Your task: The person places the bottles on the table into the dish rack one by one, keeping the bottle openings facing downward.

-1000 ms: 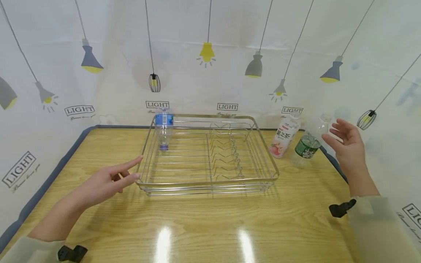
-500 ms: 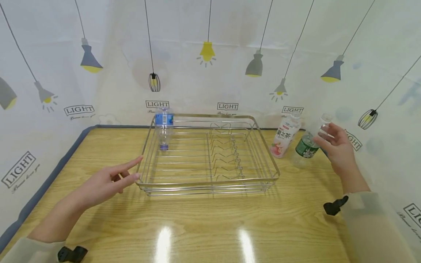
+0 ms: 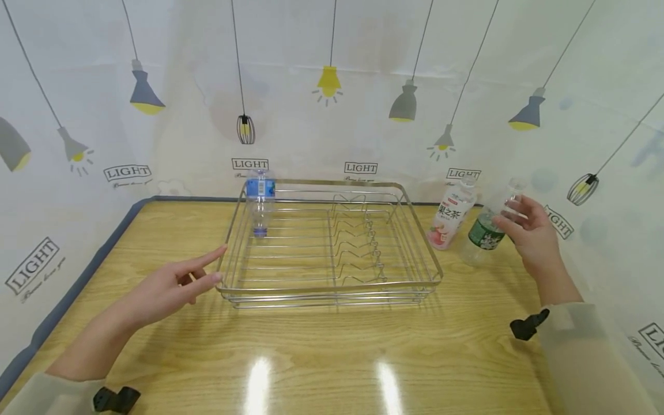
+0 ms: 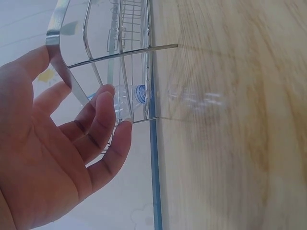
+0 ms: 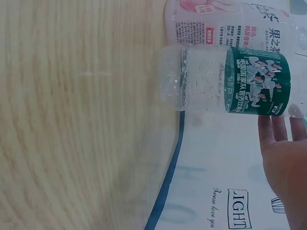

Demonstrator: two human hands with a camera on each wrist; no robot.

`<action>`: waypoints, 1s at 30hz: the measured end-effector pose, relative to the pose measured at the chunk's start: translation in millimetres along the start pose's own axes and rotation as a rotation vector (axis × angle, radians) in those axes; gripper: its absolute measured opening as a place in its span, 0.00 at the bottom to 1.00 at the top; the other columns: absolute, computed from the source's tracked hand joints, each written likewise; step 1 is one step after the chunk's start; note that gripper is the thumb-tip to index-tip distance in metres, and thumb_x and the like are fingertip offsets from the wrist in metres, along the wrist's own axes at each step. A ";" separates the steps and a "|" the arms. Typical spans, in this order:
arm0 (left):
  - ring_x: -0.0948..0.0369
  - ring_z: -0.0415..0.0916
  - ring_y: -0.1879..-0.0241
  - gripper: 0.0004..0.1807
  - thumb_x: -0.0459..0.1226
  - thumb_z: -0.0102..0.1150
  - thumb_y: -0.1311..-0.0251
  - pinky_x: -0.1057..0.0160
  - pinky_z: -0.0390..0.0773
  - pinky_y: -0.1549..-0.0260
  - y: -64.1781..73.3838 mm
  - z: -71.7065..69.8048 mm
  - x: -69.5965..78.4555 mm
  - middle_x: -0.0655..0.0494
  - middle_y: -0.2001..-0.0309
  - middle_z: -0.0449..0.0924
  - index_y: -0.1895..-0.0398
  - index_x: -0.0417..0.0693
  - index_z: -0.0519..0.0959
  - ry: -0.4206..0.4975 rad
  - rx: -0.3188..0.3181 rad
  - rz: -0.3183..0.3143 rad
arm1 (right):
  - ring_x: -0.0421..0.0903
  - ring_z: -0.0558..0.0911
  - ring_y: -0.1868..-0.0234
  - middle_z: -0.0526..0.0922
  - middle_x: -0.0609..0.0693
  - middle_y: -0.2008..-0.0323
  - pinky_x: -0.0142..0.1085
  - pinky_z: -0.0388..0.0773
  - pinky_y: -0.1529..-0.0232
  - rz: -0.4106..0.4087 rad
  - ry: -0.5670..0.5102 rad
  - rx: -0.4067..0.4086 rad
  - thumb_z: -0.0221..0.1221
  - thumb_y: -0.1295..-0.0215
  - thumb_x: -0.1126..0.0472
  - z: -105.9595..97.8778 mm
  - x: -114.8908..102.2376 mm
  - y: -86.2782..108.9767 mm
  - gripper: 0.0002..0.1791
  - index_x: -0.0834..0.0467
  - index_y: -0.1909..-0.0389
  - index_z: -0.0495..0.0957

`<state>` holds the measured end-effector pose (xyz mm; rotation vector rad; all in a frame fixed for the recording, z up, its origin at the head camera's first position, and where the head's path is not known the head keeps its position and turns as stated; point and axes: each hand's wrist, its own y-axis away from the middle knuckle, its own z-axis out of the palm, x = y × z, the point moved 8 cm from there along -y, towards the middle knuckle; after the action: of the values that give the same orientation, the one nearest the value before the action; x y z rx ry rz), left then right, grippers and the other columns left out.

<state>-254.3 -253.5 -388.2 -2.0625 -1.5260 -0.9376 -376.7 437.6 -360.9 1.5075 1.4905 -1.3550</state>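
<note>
My left hand (image 3: 163, 288) reaches the left end of a metal wire dish rack (image 3: 290, 289), where its index finger and thumb touch the rim. The left wrist view shows the other fingers loosely bent beside the rack's wires. At the right, my right hand (image 3: 536, 236) holds a clear plastic bottle with a green label (image 3: 485, 232) near its upper part. Its fingers pass partly behind the bottle in the right wrist view. Inside the rack's back left corner, a clear bottle with a blue label (image 3: 261, 188) stands upside down, its blue cap at the bottom.
A pink and white peach tea bottle (image 3: 450, 214) stands close to the left of the green-labelled bottle. The rack has a row of bent wire dividers (image 3: 358, 245). Behind the wooden table (image 3: 321, 357) hangs a cloth (image 3: 290, 104) printed with lamps.
My right hand has moved left and closed on the green-labelled bottle. The left hand, the rack and the other bottles have stayed in place.
</note>
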 end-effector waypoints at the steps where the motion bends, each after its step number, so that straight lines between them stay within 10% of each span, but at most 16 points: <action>1: 0.54 0.76 0.67 0.35 0.55 0.54 0.16 0.60 0.76 0.72 -0.4 0.0 0.2 0.49 0.54 0.81 0.11 0.74 0.58 -0.003 0.000 0.003 | 0.32 0.74 0.36 0.74 0.31 0.32 0.15 0.75 0.50 0.000 0.003 0.006 0.71 0.24 0.54 -0.9 -2.0 0.1 0.48 0.46 0.11 0.55; 8: 0.55 0.76 0.67 0.35 0.54 0.54 0.15 0.61 0.76 0.73 -2.1 -0.3 0.4 0.50 0.53 0.82 0.11 0.71 0.58 -0.019 0.014 0.036 | 0.31 0.73 0.38 0.73 0.30 0.35 0.17 0.73 0.48 -0.062 0.023 0.038 0.68 0.22 0.54 -2.4 -27.2 1.7 0.40 0.42 0.15 0.62; 22: 0.61 0.76 0.66 0.33 0.49 0.56 0.15 0.62 0.76 0.71 0.1 -4.4 3.6 0.53 0.54 0.84 0.12 0.64 0.63 -0.057 0.098 0.128 | 0.42 0.79 0.41 0.81 0.48 0.38 0.24 0.80 0.44 -0.338 -0.370 -0.087 0.63 0.24 0.75 33.9 -109.5 19.5 0.31 0.57 0.23 0.73; 30: 0.63 0.71 0.71 0.31 0.44 0.61 0.17 0.63 0.73 0.72 1.1 -18.9 24.2 0.55 0.60 0.82 0.16 0.58 0.70 -0.064 0.250 0.214 | 0.45 0.78 0.41 0.82 0.49 0.38 0.27 0.81 0.46 -0.441 -0.391 -0.187 0.59 0.25 0.78 64.2 -154.1 36.8 0.30 0.59 0.25 0.74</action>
<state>-254.1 -250.2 -357.6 -2.0390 -1.3432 -0.5755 -331.9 321.1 -244.0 0.7636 1.6859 -1.5928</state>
